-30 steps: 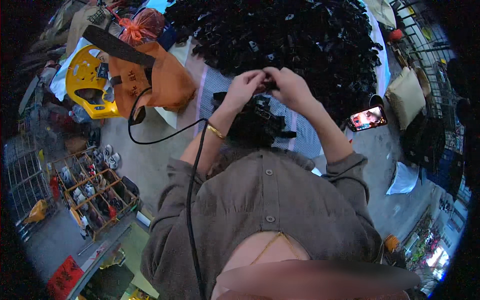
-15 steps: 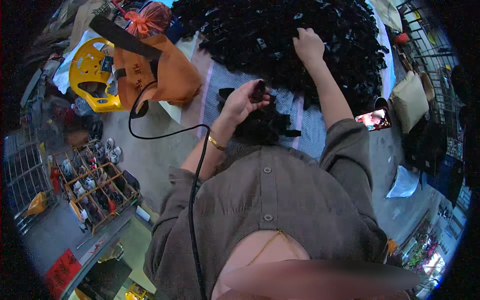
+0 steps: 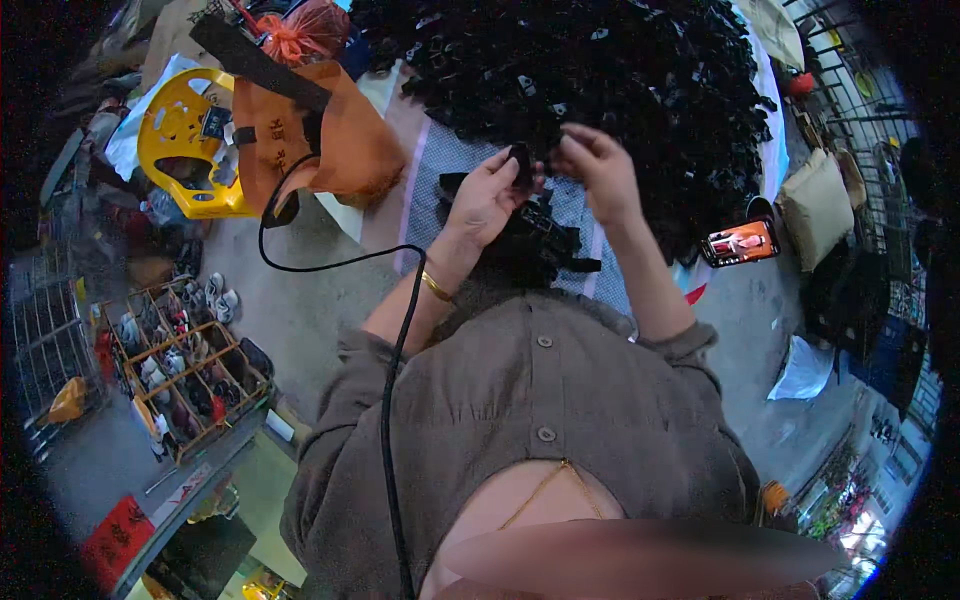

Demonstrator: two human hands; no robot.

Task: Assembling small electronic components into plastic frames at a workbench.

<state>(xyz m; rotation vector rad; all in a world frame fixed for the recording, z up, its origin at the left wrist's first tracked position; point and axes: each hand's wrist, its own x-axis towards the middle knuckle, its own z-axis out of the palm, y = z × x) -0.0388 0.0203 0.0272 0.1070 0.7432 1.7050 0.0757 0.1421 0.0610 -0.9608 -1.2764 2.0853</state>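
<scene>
My left hand (image 3: 482,205) is closed round a small black piece (image 3: 519,168), its kind hard to make out. Just to the right, my right hand (image 3: 603,178) has its fingers drawn together, slightly blurred. Whether a piece sits in them is hidden by the dark background. Beyond both hands spreads a large pile of small black pieces (image 3: 620,75), some with pale marks. A smaller heap of black pieces (image 3: 535,245) lies close to my body, under my left hand. Both piles rest on a pale blue patterned cloth (image 3: 440,150).
On the left are an orange bag (image 3: 350,150), a yellow plastic chair (image 3: 155,150) and a shoe rack (image 3: 195,370). A black cable (image 3: 390,430) runs across my left side. To the right stands a lit phone (image 3: 740,242), with a beige cushion (image 3: 818,198) behind it.
My right hand has come back from the large pile, toward me and to the left, beside my left hand. The left hand has shifted slightly and still holds a black piece.
</scene>
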